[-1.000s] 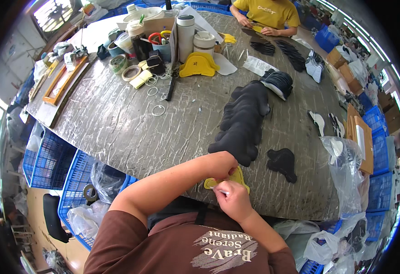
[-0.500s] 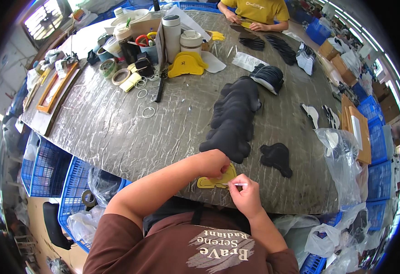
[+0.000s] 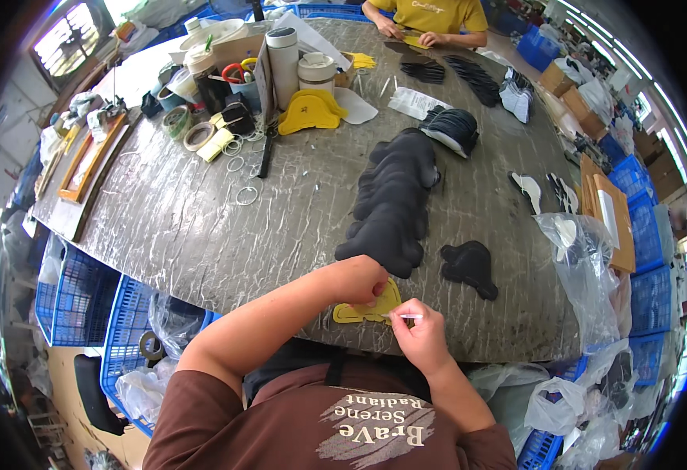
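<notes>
My left hand (image 3: 364, 280) is curled, its fingertips pressing down on a flat yellow template (image 3: 349, 314) near the table's front edge. The template has slots cut along its outline. Whatever lies beneath it is largely hidden by my hand. In a pinch at the template's right side, my right hand (image 3: 422, 333) holds a slim white pen (image 3: 411, 316), its tip at the template's edge. Just beyond my hands lies a long overlapping row of black padded pieces (image 3: 394, 196). One loose black piece (image 3: 469, 269) rests to the right of it.
Tubs, scissors, tape rolls (image 3: 199, 135) and a white flask (image 3: 283, 66) crowd the back left, beside another yellow template (image 3: 310, 111). A bundle of dark pieces (image 3: 450, 129) lies behind the row. Across the table a co-worker's hands (image 3: 431, 38) hold something yellow. Plastic bags (image 3: 586, 266) hang at right.
The whole view has shifted slightly, so the table things appear a little further left. Both hands keep their hold at the template, and the pen tip stays by its right edge.
</notes>
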{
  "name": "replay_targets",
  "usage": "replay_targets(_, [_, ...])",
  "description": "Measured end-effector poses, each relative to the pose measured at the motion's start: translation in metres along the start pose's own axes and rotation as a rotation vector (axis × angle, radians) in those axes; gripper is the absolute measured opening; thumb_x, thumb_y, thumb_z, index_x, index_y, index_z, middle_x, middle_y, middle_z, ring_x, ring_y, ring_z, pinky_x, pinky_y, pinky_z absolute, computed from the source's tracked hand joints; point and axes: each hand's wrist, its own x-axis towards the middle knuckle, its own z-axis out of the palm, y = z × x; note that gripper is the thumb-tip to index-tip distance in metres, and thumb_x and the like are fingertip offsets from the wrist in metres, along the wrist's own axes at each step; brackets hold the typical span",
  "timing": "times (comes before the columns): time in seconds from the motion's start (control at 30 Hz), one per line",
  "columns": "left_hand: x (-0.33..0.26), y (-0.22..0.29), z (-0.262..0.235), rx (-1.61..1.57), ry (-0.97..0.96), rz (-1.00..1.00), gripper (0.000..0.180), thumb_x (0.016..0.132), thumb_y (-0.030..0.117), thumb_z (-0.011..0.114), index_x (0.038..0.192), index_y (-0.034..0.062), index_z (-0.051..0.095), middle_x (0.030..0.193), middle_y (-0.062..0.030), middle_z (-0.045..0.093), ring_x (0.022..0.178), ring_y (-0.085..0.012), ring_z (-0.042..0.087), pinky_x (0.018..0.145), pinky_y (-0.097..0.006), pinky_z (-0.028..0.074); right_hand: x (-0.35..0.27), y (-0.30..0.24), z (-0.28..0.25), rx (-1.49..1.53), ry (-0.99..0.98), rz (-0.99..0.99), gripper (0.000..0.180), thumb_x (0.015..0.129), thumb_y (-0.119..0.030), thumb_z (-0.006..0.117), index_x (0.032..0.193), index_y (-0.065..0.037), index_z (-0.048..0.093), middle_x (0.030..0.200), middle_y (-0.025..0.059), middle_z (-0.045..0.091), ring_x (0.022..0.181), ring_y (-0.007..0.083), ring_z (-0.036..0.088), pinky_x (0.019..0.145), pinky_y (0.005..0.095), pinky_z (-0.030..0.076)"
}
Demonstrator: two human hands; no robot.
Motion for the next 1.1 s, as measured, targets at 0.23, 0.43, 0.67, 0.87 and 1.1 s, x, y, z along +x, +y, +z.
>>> replay_targets(0.23, [0.001, 0.001, 0.0, -0.017, -0.018, -0.026, 0.014, 0.072, 0.007, 0.069, 0.084, 0.0015, 0.065, 0.07, -0.0107, 0.065, 0.062, -0.0206, 0.066, 0.056, -0.034, 0.051, 0.004, -0.002, 0.004, -0.077, -0.01, -0.109, 0.013, 0.08, 0.0, 0.066, 0.08, -0.004, 0.054, 0.072, 0.0134, 0.06, 0.068, 0.0342, 0.06, 0.061, 0.0406, 0.047])
replay_targets(0.43, [0.001, -0.003, 0.002, -0.022, -0.01, -0.017, 0.013, 0.072, 0.007, 0.07, 0.084, 0.0011, 0.065, 0.069, -0.0108, 0.065, 0.06, -0.0204, 0.066, 0.056, -0.034, 0.05, 0.009, -0.001, 0.006, -0.146, -0.082, -0.158, 0.013, 0.079, 0.001, 0.065, 0.079, -0.003, 0.052, 0.072, 0.0142, 0.06, 0.068, 0.0347, 0.06, 0.06, 0.0416, 0.046])
replay_targets(0.67, [0.001, 0.001, -0.001, 0.001, -0.021, -0.01, 0.015, 0.072, 0.008, 0.072, 0.085, 0.0014, 0.066, 0.071, -0.0111, 0.066, 0.062, -0.0209, 0.066, 0.057, -0.035, 0.05, -0.002, 0.004, 0.0, -0.034, 0.019, -0.033, 0.012, 0.08, 0.0, 0.065, 0.079, -0.002, 0.053, 0.072, 0.0146, 0.06, 0.067, 0.0343, 0.06, 0.06, 0.0396, 0.047])
replay_targets(0.87, [0.005, -0.007, 0.003, 0.016, -0.026, -0.007, 0.018, 0.071, 0.011, 0.073, 0.085, 0.0024, 0.067, 0.074, -0.0103, 0.066, 0.07, -0.023, 0.066, 0.064, -0.036, 0.05, -0.011, 0.006, -0.011, -0.028, 0.046, 0.018, 0.011, 0.081, 0.001, 0.065, 0.079, -0.001, 0.054, 0.073, 0.0146, 0.061, 0.066, 0.0319, 0.061, 0.059, 0.0372, 0.047])
replay_targets(1.1, [0.004, -0.001, -0.001, 0.008, -0.048, -0.04, 0.018, 0.07, 0.01, 0.071, 0.086, 0.0028, 0.067, 0.076, -0.0111, 0.067, 0.071, -0.0244, 0.066, 0.065, -0.036, 0.05, -0.01, 0.002, -0.006, -0.038, 0.092, -0.107, 0.01, 0.08, 0.0, 0.067, 0.082, -0.002, 0.057, 0.073, 0.0137, 0.062, 0.067, 0.0311, 0.062, 0.06, 0.037, 0.049])
